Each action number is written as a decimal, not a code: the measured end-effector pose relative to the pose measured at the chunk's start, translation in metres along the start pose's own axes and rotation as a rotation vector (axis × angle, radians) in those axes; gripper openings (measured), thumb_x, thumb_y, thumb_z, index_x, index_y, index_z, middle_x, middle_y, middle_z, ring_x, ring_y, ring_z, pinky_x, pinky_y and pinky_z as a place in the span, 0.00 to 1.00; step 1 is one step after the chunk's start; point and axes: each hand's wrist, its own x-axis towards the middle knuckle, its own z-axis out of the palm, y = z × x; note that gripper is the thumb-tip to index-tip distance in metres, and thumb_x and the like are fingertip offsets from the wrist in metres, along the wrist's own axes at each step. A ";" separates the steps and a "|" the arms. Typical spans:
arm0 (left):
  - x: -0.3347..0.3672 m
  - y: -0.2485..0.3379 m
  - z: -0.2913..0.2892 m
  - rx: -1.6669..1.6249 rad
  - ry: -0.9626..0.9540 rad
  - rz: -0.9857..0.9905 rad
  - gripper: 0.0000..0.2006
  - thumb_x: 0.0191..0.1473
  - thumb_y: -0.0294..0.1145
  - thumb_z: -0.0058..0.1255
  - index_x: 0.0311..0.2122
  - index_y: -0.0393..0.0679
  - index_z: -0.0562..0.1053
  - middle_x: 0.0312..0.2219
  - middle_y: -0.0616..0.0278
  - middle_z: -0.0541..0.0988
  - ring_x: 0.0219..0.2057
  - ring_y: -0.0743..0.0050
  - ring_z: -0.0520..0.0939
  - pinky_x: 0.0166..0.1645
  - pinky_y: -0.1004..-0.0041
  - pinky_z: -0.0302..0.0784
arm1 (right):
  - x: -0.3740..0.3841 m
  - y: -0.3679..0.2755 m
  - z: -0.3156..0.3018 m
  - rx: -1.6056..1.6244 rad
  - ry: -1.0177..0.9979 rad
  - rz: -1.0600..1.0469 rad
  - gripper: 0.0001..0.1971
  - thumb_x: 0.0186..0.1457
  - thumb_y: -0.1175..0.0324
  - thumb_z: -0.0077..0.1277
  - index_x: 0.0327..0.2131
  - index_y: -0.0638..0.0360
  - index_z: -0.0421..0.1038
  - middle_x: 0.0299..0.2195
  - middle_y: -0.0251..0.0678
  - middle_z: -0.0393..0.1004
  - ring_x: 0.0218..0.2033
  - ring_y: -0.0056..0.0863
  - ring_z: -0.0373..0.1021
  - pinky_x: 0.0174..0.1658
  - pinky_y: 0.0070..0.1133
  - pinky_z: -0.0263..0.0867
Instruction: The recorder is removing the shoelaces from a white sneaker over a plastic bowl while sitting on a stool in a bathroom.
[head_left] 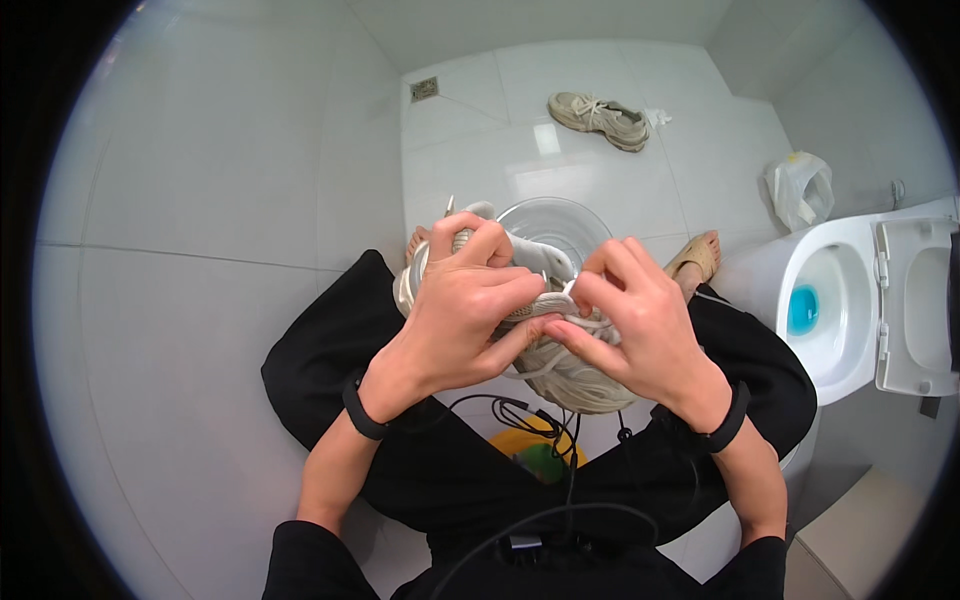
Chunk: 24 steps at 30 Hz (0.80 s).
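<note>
Left hand: the left hand [455, 315] is closed around the pale sneaker [560, 365], fingers curled over its upper from the left side, thumb pressing toward the laces.
Right hand: the right hand [640, 320] pinches a white lace [568, 290] between thumb and forefinger, the other fingers resting on the shoe's top.
Sneaker: it is held in front of the person's lap, between both hands, above the floor and over the knees; its toe end points down toward the person, and its sole cannot be made out.
Basin: a clear round basin [590, 215] stands on the floor just beyond the hands, partly hidden by them.
Second sneaker: a matching beige sneaker [600, 118] lies on its side on the white tiled floor [470, 150], well apart from the hands, near the far wall.
Floor drain: a small square drain [424, 89] sits in the floor at the far left corner.
Bag: a white plastic bag [800, 188] stands on the floor beside the toilet.
Toilet: a white toilet [850, 300] is on the person's right, lid up, blue water in the bowl.
Feet: a sandalled foot [697, 258] shows to the right of the basin.
Wrists: a dark band [362, 408] circles each wrist.
Cables: thin black cables [520, 410] hang over the lap, above a yellow and green thing [540, 455] that is too hidden to identify.
</note>
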 end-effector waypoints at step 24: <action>0.005 -0.006 0.012 0.269 0.016 0.065 0.13 0.52 0.35 0.69 0.25 0.43 0.74 0.21 0.65 0.68 0.33 0.61 0.70 0.54 0.57 0.64 | 0.001 0.021 0.017 -0.335 -0.009 -0.175 0.11 0.57 0.64 0.65 0.34 0.55 0.73 0.32 0.30 0.71 0.35 0.28 0.73 0.39 0.27 0.70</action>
